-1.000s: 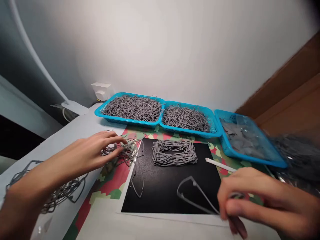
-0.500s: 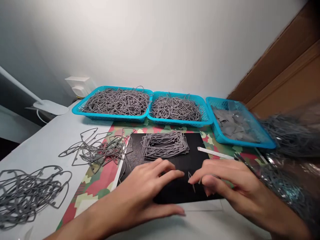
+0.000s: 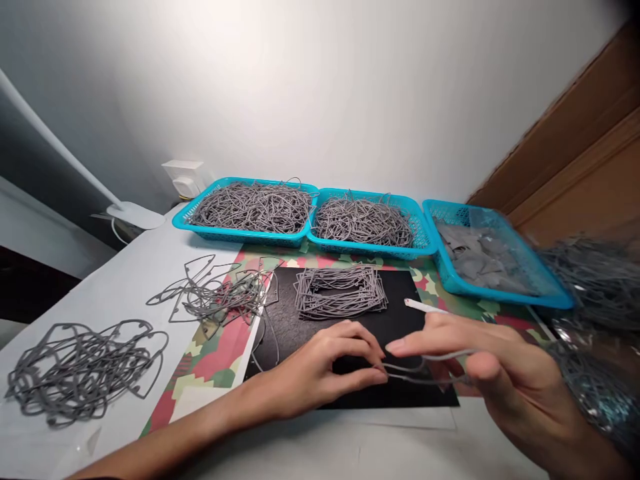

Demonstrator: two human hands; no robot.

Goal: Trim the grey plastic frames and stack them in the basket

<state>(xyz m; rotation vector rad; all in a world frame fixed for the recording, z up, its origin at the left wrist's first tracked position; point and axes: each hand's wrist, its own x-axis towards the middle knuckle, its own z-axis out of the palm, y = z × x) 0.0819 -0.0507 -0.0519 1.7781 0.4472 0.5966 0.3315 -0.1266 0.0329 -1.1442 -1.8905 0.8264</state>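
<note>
Both hands work over a black mat (image 3: 310,327) near the table's front. My left hand (image 3: 320,370) has its fingers curled and pinches one end of a thin grey frame piece (image 3: 425,379). My right hand (image 3: 493,383) grips the other end of the same piece between thumb and fingers. Behind them on the mat lies a neat stack of grey rectangular frames (image 3: 341,291). A white stick-like tool (image 3: 425,307) rests just beyond my right hand.
Three blue baskets line the back: two with grey frames (image 3: 253,207) (image 3: 363,220), one with grey flat pieces (image 3: 480,257). Loose tangles of frames lie left (image 3: 220,293) and far left (image 3: 83,370). A bag of grey parts (image 3: 595,313) is at right. A lamp base (image 3: 135,215) stands at back left.
My left hand came from the loose tangle at left to the mat. Both hands met and now hold the grey frame piece between them, slightly apart.
</note>
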